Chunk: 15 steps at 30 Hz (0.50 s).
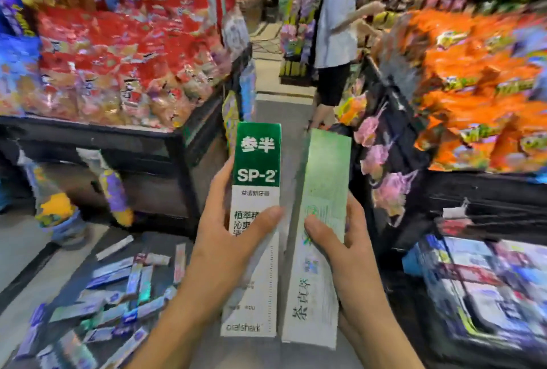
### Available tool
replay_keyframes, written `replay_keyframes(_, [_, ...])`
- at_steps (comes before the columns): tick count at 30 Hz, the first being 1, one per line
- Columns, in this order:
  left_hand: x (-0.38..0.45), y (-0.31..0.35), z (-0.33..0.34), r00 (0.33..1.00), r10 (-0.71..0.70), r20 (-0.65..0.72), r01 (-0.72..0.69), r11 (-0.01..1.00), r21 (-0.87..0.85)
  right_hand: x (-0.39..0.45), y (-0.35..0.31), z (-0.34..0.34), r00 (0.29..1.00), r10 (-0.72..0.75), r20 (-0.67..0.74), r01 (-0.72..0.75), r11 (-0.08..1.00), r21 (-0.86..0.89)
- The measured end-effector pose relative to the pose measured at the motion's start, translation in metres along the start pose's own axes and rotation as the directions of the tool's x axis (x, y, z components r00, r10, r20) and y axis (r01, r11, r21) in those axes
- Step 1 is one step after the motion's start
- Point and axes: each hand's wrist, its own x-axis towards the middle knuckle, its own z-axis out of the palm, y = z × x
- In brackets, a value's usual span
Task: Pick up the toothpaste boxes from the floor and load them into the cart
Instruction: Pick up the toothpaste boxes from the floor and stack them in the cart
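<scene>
With the left hand gripping the dark-green SP-2 toothpaste box and the right hand gripping the pale-green toothpaste box at frame centre, keep both upright and carry them to the cart at lower right, leaving the floor pile at lower left for later.

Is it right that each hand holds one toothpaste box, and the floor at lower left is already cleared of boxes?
Not quite. The left hand and right hand do hold one box each, but the head view shows many boxes still scattered on the floor at lower left.

Left hand grips SP-2 box; right hand grips pale-green box
</scene>
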Motion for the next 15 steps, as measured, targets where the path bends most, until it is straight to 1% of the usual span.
replay_keyframes(4, [0.03,-0.017,0.113,0.985,-0.02,0.173,0.024,1.0,-0.02,0.009,-0.028,-0.103,0.977,-0.052,-0.208,0.053,0.999,0.0])
replay_keyframes(8, [0.046,-0.028,0.239,0.921,-0.058,0.386,0.084,0.995,-0.051,0.008,-0.056,-0.209,0.915,-0.081,-0.396,0.076,0.997,-0.028])
replay_keyframes(10, [0.05,-0.031,0.298,0.868,-0.075,0.492,0.118,0.991,-0.057,0.007,-0.064,-0.257,0.849,-0.114,-0.517,0.103,0.993,-0.051])
replay_keyframes(12, [0.053,-0.035,0.349,0.811,-0.095,0.577,0.147,0.988,-0.044,0.006,-0.069,-0.299,0.757,-0.132,-0.64,0.137,0.99,-0.041])
replay_keyframes(15, [0.055,-0.042,0.415,0.721,-0.118,0.683,0.199,0.979,-0.041,0.003,-0.074,-0.349,0.633,-0.138,-0.762,0.192,0.981,-0.018])
